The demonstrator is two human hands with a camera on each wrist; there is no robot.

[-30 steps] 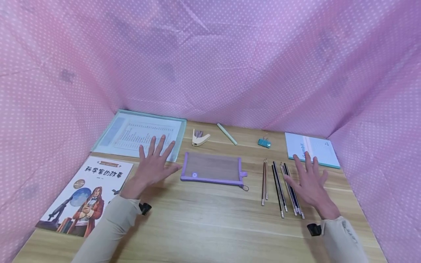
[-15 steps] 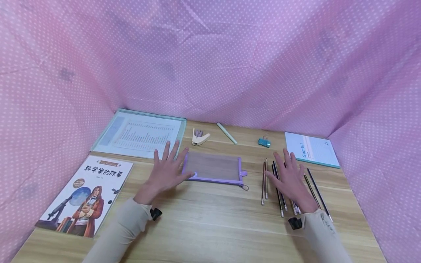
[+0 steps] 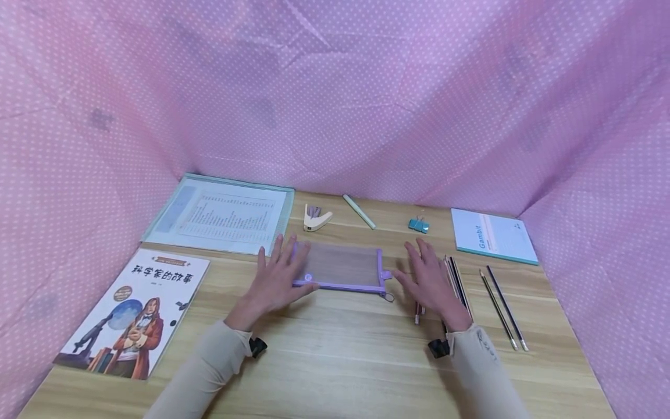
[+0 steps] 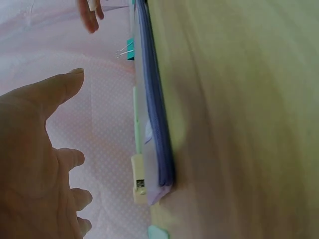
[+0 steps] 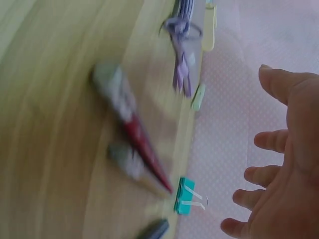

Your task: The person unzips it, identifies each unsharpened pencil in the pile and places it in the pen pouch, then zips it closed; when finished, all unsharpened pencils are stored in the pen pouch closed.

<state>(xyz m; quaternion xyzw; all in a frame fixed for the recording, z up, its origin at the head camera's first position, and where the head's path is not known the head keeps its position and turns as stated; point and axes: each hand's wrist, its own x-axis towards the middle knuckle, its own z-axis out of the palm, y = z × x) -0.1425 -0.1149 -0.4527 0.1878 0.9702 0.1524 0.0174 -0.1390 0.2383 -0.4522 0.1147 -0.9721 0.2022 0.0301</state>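
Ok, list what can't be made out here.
Some pencils: head view, partly hidden by the right hand.
Pouch, left end: head view, partly behind the left hand.
Red pencil: right wrist view, blurred.
Printed sheet: head view, print too small to read.
Right palm: left wrist view, past the top edge.

I see a purple-edged mesh pouch [image 3: 342, 266] lying flat, zip along its near edge. Right of the pouch, I make out pencils [image 5: 138, 137], reddish and dark, eraser ends nearest; two lie apart, farthest from it.

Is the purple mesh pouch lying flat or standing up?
Flat: the left wrist view shows the pouch edge-on, low against the table.
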